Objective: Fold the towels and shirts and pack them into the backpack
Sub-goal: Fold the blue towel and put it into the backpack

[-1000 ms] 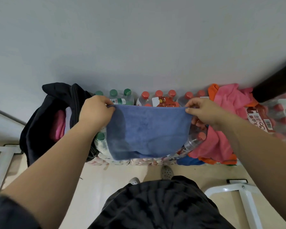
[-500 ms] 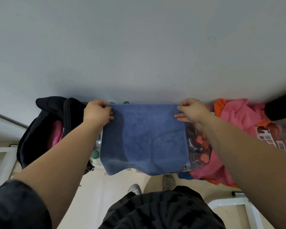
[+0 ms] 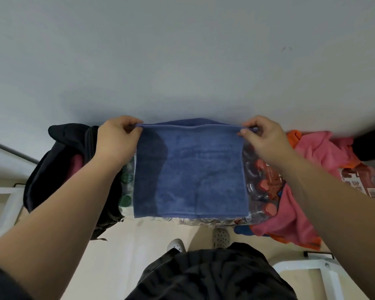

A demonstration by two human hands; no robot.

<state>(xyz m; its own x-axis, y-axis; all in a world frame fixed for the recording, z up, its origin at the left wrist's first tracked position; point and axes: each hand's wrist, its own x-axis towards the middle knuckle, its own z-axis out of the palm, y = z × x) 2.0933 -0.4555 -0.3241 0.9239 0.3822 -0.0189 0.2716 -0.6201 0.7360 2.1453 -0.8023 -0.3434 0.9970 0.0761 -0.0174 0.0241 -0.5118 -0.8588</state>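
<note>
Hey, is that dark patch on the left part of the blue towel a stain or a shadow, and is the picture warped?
Head view: likely a shadow, soft-edged, on the blue towel beside the left hand; head view: wide-angle warp stretches the corners; the right hand looks sharp, the far right edge smeared.

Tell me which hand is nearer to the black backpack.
Left. The left hand pinches a corner of the blue towel right beside the black backpack; the right hand pinches the opposite corner, across the towel, near the pink garment.
</note>
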